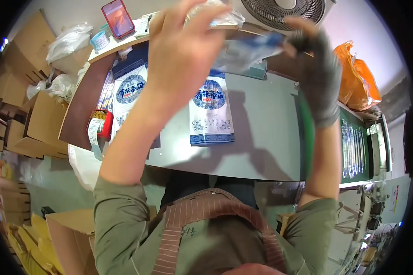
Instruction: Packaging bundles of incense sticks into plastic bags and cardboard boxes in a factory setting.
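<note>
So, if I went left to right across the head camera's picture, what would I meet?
Open cardboard box → red tape dispenser → bare left hand → blurred clear-and-blue plastic wrapping → right hand in a grey glove → orange bag. I've left out overlapping things.

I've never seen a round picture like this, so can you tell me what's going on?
A camera on someone's head looks down, and its very wide lens bends straight edges. There's no robot: these are that person's own hands. The left hand is bare; the right hand wears a grey glove. The right fingers seem to pinch a see-through plastic thing with blue on it, too blurry to name. I can't tell if the left touches it. On the grey table lie blue-and-white packets, with a red tape holder at its left side.
</note>
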The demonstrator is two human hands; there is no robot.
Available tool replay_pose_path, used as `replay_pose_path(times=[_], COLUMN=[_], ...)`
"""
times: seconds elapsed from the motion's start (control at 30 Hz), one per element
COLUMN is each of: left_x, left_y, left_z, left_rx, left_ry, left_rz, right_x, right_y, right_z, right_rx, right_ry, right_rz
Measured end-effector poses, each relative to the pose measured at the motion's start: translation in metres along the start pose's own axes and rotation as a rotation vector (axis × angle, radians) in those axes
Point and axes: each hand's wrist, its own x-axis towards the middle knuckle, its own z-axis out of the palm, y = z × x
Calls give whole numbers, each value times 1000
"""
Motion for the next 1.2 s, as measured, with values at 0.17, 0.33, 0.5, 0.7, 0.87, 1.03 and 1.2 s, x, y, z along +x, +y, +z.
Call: replay_pose_path(times=[0.17, 0.33, 0.5, 0.7, 0.87, 1.03, 1.2], left_x=[-174, -227, -226, -230, -200, -209, -201], left_y=[28, 46, -1, 54, 125, 186, 181], left_z=[45, 46, 127, 131, -53, -131, -240], left_rx=[-345, -762, -648, -836, -1597, -1690, -1135], left_ry=[-526, -605, -471, -410, -283, 15, 307], left_rz=[-125, -596, -1467, -1536, -2208, -2148, -1864], right_x=[-168, -218, -165, -176, -235, -248, -203], right_y=[51, 42, 99, 64, -32, -108, -196], right_z=[83, 99, 148, 192, 103, 68, 84], right_rx=[22, 236, 344, 648, 1403, 1411, 1269], right_ry=[-423, -651, -246, -367, -560, -762, -966], right_rz=[76, 454, 1096, 1252, 1534, 1382, 802])
